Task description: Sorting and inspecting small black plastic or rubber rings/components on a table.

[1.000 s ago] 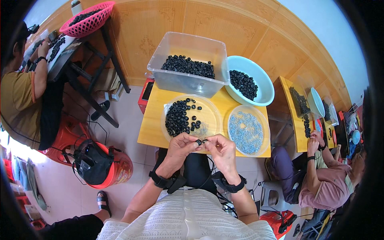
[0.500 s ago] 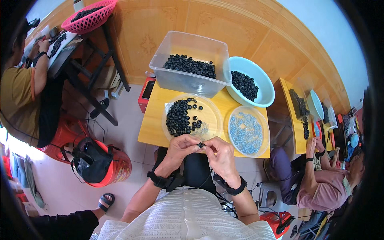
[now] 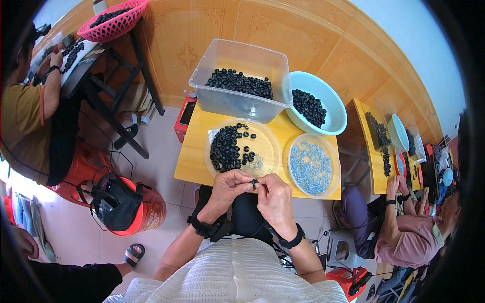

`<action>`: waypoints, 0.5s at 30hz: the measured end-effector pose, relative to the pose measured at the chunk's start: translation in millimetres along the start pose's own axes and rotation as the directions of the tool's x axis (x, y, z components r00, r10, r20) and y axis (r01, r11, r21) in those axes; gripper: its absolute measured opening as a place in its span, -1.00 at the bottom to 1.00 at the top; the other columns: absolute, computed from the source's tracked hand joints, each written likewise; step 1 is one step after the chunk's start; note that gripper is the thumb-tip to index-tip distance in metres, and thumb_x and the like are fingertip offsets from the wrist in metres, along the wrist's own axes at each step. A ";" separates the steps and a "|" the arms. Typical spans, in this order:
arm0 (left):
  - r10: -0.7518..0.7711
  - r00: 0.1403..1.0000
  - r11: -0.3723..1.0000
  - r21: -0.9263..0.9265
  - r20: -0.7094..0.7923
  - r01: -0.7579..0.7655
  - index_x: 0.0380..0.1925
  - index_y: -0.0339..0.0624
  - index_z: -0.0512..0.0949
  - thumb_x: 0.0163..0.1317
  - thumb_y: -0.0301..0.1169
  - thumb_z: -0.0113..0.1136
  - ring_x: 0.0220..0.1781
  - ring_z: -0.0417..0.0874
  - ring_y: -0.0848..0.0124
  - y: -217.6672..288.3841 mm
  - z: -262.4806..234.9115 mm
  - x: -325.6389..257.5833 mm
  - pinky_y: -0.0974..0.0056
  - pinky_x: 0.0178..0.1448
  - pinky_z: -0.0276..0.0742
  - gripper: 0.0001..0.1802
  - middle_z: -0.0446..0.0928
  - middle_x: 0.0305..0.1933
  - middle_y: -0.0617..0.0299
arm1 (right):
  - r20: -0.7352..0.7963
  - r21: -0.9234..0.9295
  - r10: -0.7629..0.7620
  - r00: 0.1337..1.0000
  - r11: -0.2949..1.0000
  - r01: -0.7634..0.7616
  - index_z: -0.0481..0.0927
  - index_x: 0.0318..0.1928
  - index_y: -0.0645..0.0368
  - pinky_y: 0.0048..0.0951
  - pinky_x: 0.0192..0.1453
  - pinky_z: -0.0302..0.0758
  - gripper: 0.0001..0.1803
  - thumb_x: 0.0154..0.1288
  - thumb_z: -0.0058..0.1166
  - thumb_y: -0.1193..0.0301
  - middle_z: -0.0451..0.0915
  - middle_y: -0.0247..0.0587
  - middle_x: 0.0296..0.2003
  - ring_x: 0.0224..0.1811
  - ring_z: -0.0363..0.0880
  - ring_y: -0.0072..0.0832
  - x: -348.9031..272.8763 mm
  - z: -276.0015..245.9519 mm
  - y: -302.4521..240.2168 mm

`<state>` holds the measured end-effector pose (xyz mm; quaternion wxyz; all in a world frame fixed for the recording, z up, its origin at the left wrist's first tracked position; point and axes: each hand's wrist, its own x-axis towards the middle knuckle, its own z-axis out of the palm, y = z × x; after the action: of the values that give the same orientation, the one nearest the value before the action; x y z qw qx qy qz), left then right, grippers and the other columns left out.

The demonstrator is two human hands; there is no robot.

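Your left hand [image 3: 228, 191] and right hand [image 3: 273, 198] pinched one small black ring [image 3: 254, 183] together at 6 o'clock of the clear dish [image 3: 268, 136]; it looked easy to drop because it was tiny.

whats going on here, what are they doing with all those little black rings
A person seated at a small yellow table pinches one small black ring between the left hand and right hand, just off the table's near edge. On the table, a clear round dish holds more black rings, and another dish holds small bluish-silver parts. Behind them sit a clear tub and a light blue bowl, both with black rings. Other people work at neighbouring tables.
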<state>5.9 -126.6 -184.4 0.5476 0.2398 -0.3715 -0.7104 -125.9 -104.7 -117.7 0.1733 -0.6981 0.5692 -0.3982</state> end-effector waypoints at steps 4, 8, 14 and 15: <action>0.044 0.997 0.995 0.096 -0.067 -0.038 -0.38 -0.35 0.51 0.04 -0.72 0.13 -0.24 0.59 0.44 -0.8 6.6 0.6 0.33 -0.08 0.58 -0.87 0.51 -0.25 0.15 | -0.029 -0.025 -0.019 0.999 1.000 0.018 0.49 -0.44 0.33 -0.27 -0.41 0.42 -0.93 -0.01 0.04 0.67 0.47 0.00 -0.52 -0.48 0.51 -0.10 -2.7 3.4 4.6; 0.074 0.989 0.989 0.134 -0.127 -0.057 -0.37 -0.36 0.51 0.06 -0.73 0.10 -0.20 0.57 0.47 -5.9 12.0 -1.8 0.38 -0.07 0.57 -0.87 0.52 -0.25 0.17 | -0.065 -0.042 -0.066 0.996 0.997 0.063 0.49 -0.38 0.32 -0.19 -0.38 0.42 -0.89 0.01 0.00 0.67 0.45 0.01 -0.47 -0.43 0.49 -0.03 -7.2 13.3 10.7; 0.104 0.954 0.980 0.194 -0.282 -0.049 -0.40 -0.34 0.51 0.06 -0.72 0.12 -0.30 0.58 0.53 -15.8 9.8 -1.8 0.46 -0.15 0.53 -0.89 0.55 -0.37 0.21 | -0.005 0.005 -0.061 0.998 0.998 0.061 0.46 -0.29 0.33 -0.28 -0.42 0.40 -0.78 -0.05 0.04 0.67 0.41 -0.01 -0.48 -0.48 0.47 -0.13 -8.3 23.8 22.1; 0.104 0.955 0.979 0.195 -0.276 -0.050 -0.40 -0.34 0.51 0.06 -0.72 0.12 -0.30 0.58 0.53 -16.5 10.9 -2.1 0.46 -0.15 0.53 -0.89 0.55 -0.37 0.21 | -0.009 0.001 -0.058 0.998 0.998 0.058 0.46 -0.29 0.33 -0.29 -0.42 0.40 -0.77 -0.06 0.06 0.66 0.41 -0.02 -0.48 -0.47 0.48 -0.14 -8.4 24.1 23.4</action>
<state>-11.6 -119.6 -190.9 0.5980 0.3750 -0.3625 -0.6086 -123.4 -108.8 -152.0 0.1596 -0.7124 0.5491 -0.4068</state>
